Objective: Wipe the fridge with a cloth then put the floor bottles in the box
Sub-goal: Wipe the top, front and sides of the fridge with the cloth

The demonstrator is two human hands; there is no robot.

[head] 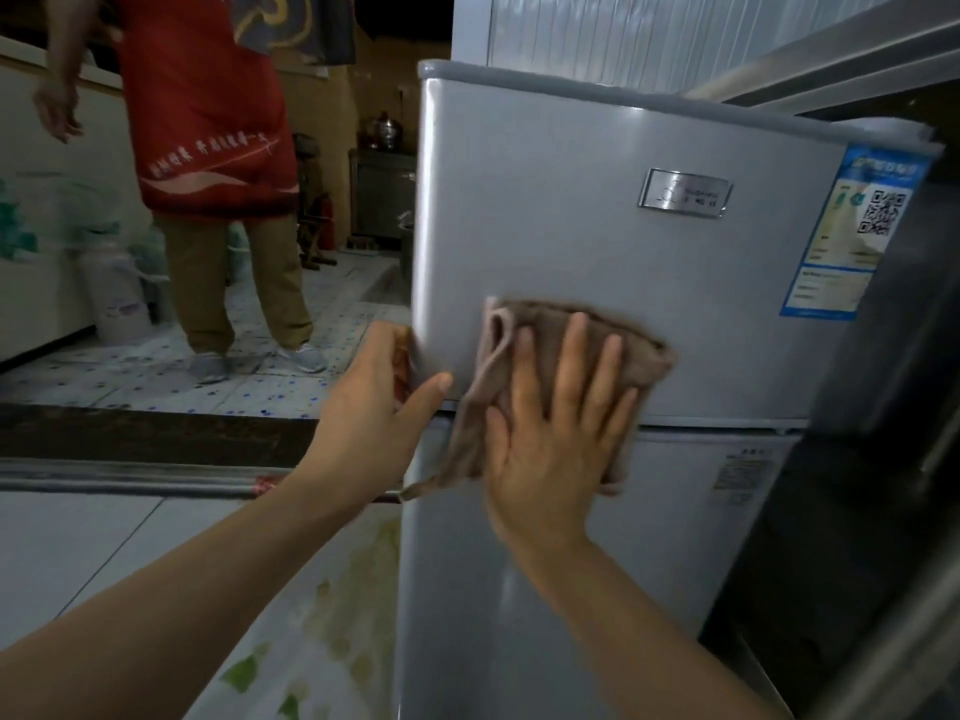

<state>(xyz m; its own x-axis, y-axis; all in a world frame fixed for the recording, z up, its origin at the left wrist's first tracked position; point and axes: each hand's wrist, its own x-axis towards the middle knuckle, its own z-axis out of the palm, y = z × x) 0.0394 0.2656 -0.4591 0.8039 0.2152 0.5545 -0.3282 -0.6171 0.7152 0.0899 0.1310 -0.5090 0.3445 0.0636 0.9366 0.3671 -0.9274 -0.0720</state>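
A back-of-house kitchen or small food shop is indicated. A silver two-door fridge bearing a blue energy label is stood against corrugated wall panels. A white chest freezer is seen at the left, with a white tub and bagged goods beside it. A steel cabinet with a metal pot on top is set at the rear. The floor is tiled and speckled. A person in a red printed apron is standing there.
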